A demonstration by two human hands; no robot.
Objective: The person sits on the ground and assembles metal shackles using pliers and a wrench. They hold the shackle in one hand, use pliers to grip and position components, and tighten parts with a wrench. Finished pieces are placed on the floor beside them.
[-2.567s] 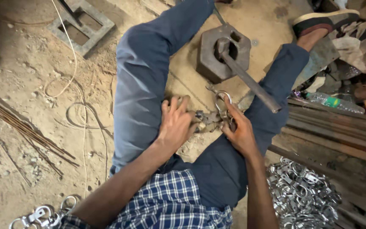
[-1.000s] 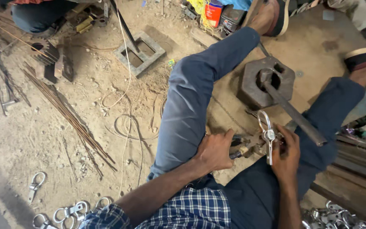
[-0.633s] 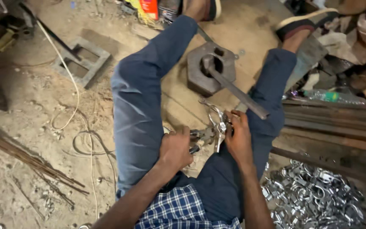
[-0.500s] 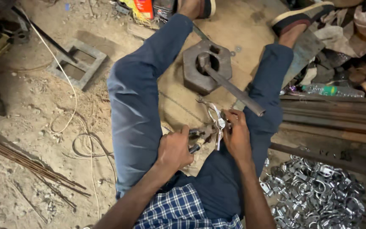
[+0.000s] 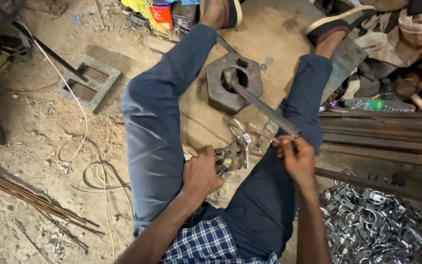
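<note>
Seated on the workshop floor, legs spread either side of a heavy hexagonal steel block (image 5: 234, 88), the landmark for everything here. Just nearer than the block, between the knees: a shiny metal clamp (image 5: 242, 142) with a looped top and a screw stem, standing roughly upright. Left hand (image 5: 200, 172) curled tight round the dark handles of a pair of pliers (image 5: 223, 157), whose nose reaches toward the clamp's lower end; contact between nose and clamp too small to tell. Right hand (image 5: 295, 157), nearer than the block and to its right, fingers closed in a pinch on something thin by the near end of the flat steel bar (image 5: 264, 108); cannot tell exactly what. Bar slanting from the block's central hole down toward that hand.

Step in hand, by the look of it: fitting or tightening 1 clamp, steadied with the pliers. Next move seems to call for a firm squeeze on the plier handles while the right hand works the part it pinches, keeping the clamp from tipping.

Far right of the block, near the thigh: a heap of finished clamps (image 5: 372, 225). Left of the block: a square metal frame (image 5: 86, 82), loose wire (image 5: 86, 146), a bundle of thin rods (image 5: 25, 195).
</note>
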